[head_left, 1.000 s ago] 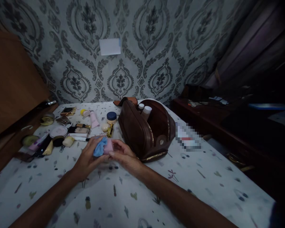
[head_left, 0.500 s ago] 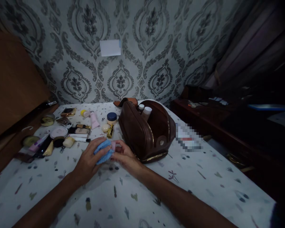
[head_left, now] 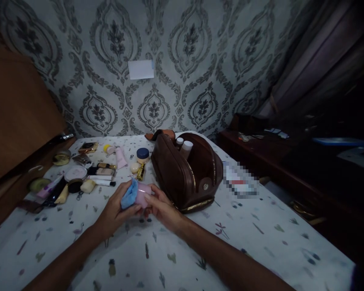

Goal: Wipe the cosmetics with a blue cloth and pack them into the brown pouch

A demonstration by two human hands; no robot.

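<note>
A small pink jar (head_left: pixel 143 194), lying sideways in the air, is between my two hands over the patterned cloth. My left hand (head_left: pixel 115 206) is closed on a blue cloth (head_left: pixel 129 195) that presses against the jar's left end. The fingers of my right hand (head_left: pixel 162 204) grip the jar's right end. Just right of my hands stands a brown toiletry bag (head_left: pixel 170 165) with its zip open. Two white-capped bottles (head_left: pixel 186 148) poke up inside it. Beyond my hands are a blue-lidded jar (head_left: pixel 142 154), a round cream-coloured item (head_left: pixel 135 167) and a small gold bottle (head_left: pixel 141 171).
Several cosmetics lie at the left, among them a pink tube (head_left: pixel 120 157), a round pale compact (head_left: pixel 75 173) and a yellow-capped item (head_left: pixel 108 149). A blurred-out packet (head_left: pixel 239 180) lies right of the bag. Dark wooden furniture (head_left: pixel 261 151) borders the right side, and patterned wallpaper rises behind.
The blue cloth has drawn back to the left, so much more of the pink jar shows between my hands. The head view has tilted slightly.
</note>
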